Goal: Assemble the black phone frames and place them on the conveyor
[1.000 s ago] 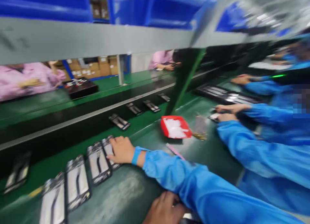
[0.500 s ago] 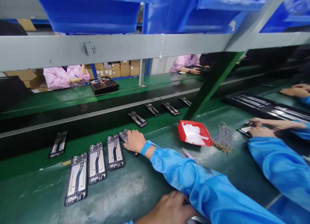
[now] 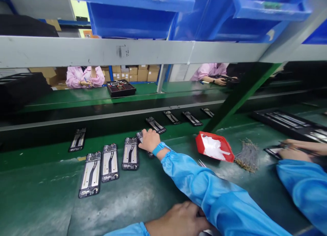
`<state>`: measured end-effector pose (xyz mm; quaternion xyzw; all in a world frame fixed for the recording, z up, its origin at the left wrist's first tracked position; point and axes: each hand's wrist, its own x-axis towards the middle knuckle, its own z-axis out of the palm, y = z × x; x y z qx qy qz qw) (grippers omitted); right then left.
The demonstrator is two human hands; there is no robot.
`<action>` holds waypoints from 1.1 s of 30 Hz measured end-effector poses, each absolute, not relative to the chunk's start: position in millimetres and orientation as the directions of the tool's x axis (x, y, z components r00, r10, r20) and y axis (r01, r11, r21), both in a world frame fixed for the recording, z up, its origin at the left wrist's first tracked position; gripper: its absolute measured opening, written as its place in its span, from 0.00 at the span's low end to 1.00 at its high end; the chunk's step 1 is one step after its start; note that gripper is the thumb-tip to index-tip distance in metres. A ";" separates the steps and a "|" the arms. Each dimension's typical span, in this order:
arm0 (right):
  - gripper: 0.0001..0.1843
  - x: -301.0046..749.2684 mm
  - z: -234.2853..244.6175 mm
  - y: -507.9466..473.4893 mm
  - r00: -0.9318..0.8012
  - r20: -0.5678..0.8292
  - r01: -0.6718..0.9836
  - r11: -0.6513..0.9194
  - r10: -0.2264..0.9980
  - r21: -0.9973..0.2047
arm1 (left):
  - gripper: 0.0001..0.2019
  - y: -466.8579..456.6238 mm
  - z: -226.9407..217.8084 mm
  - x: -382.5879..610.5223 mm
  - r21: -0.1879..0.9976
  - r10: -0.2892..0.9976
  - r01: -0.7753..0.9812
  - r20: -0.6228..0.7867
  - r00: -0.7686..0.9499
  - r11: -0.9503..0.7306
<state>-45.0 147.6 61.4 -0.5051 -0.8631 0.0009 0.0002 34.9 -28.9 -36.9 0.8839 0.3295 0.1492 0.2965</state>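
My right hand (image 3: 150,140) reaches across the green bench, its fingers closed over an opened phone (image 3: 139,136). Most of that phone is hidden beneath the hand; its upper corner and a bit of its lower end show. Left of it lie more opened phones in a slanting row: one beside it (image 3: 130,154), a second (image 3: 110,162) and a third (image 3: 90,174), each with circuit boards and a dark ribbon cable. Low in the picture, partly under my right sleeve, is my left hand (image 3: 180,219), fingers curled in by a shiny object I cannot make out.
A red tray (image 3: 231,157) holding white pieces stands to the right, with tweezers (image 3: 201,163) before it and a bundle of thin leads (image 3: 247,156) beyond. A co-worker's hands (image 3: 296,152) hold a part farther right. Several phones (image 3: 192,118) lie along the sunken strip behind. Blue bins (image 3: 135,21) hang overhead.
The view has turned left, so the bench and phones sit farther right in the picture. My right hand stays on the same phone, and my left hand remains low and curled.
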 end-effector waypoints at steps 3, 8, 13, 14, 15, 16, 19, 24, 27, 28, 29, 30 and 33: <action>0.35 -48.4 64.3 147.0 -0.490 0.001 0.872 0.489 0.872 -0.017 | 0.35 -29.0 -36.8 35.3 0.617 0.677 0.492 0.091 0.730 -0.614; 0.36 -44.2 65.0 150.2 -0.507 -0.086 0.862 0.502 0.858 -0.072 | 0.34 -30.5 -35.1 36.4 0.587 0.673 0.493 0.125 0.729 -0.643; 0.30 -20.4 63.4 167.5 -0.521 -0.157 0.854 0.507 0.839 -0.119 | 0.33 -31.2 -35.4 40.7 0.537 0.667 0.513 0.131 0.733 -0.669; 0.29 -16.5 64.4 170.0 -0.526 -0.156 0.850 0.511 0.836 -0.129 | 0.33 -31.4 -35.3 41.5 0.533 0.668 0.513 0.141 0.730 -0.673; 0.27 -13.9 65.9 171.1 -0.530 -0.148 0.847 0.513 0.835 -0.140 | 0.33 -31.7 -35.1 42.1 0.529 0.670 0.513 0.151 0.726 -0.676; 0.26 -12.6 67.8 170.9 -0.533 -0.132 0.844 0.515 0.836 -0.149 | 0.33 -32.0 -34.8 42.5 0.525 0.672 0.514 0.160 0.723 -0.678; 0.26 -16.2 75.7 163.1 -0.536 -0.047 0.836 0.521 0.843 -0.174 | 0.33 -33.3 -33.0 42.8 0.517 0.672 0.515 0.170 0.721 -0.683; 0.28 -25.8 85.1 155.7 -0.537 0.007 0.823 0.526 0.843 -0.213 | 0.39 -34.2 -28.3 41.8 0.539 0.668 0.491 0.192 0.719 -0.684; 0.28 -18.8 82.0 166.5 -0.519 -0.096 0.846 0.494 0.850 -0.202 | 0.39 -33.6 -22.3 41.2 0.532 0.673 0.498 0.200 0.712 -0.685; 0.28 -14.4 79.8 171.3 -0.511 -0.120 0.852 0.484 0.851 -0.199 | 0.39 -33.9 -19.7 41.1 0.521 0.673 0.505 0.196 0.713 -0.688; 0.27 -9.6 77.4 176.0 -0.508 -0.137 0.855 0.479 0.850 -0.198 | 0.38 -34.7 -17.0 41.0 0.501 0.669 0.516 0.187 0.720 -0.695; 0.26 -4.6 74.9 180.3 -0.508 -0.151 0.855 0.477 0.848 -0.201 | 0.36 -36.3 -14.4 41.2 0.473 0.663 0.529 0.172 0.729 -0.705; 0.21 8.8 68.7 189.3 -0.532 -0.183 0.841 0.489 0.827 -0.232 | 0.29 -44.8 -8.6 43.4 0.377 0.649 0.565 0.145 0.747 -0.734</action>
